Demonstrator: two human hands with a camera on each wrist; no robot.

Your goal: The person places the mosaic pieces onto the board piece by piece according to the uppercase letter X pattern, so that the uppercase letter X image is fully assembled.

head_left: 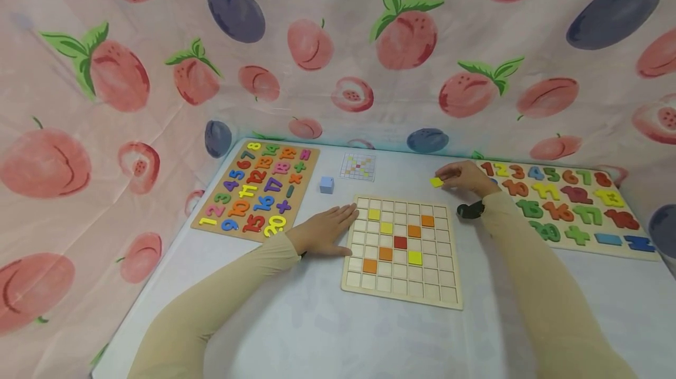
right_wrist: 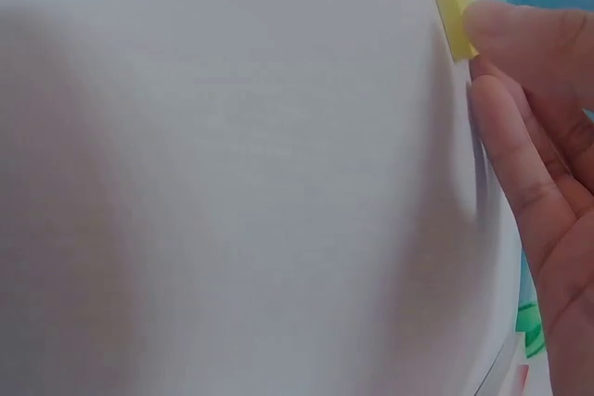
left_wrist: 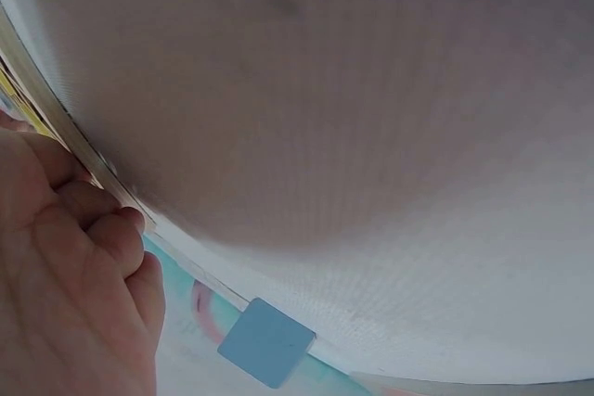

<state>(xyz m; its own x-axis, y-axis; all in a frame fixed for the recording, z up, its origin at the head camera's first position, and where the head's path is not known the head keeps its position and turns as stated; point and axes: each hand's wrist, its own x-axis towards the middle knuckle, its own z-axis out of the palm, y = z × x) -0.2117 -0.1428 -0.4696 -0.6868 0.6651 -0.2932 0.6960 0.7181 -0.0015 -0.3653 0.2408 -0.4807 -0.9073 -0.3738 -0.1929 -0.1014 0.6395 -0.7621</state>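
Note:
A wooden grid board lies in the middle of the white table, with a red tile near its centre. Around that tile, several orange tiles and yellow tiles sit in squares along two crossing diagonals. My left hand rests with extended fingers at the board's left edge. Beyond the board's far right corner, my right hand pinches a yellow tile between thumb and fingers. The right wrist view shows this yellow tile tilted above the table, gripped at one end.
A blue cube stands behind the board, near a printed pattern card. On the left lies a number puzzle board with colourful digits. Another number puzzle board lies at the right, partly under my right arm. A fruit-print cloth hangs behind.

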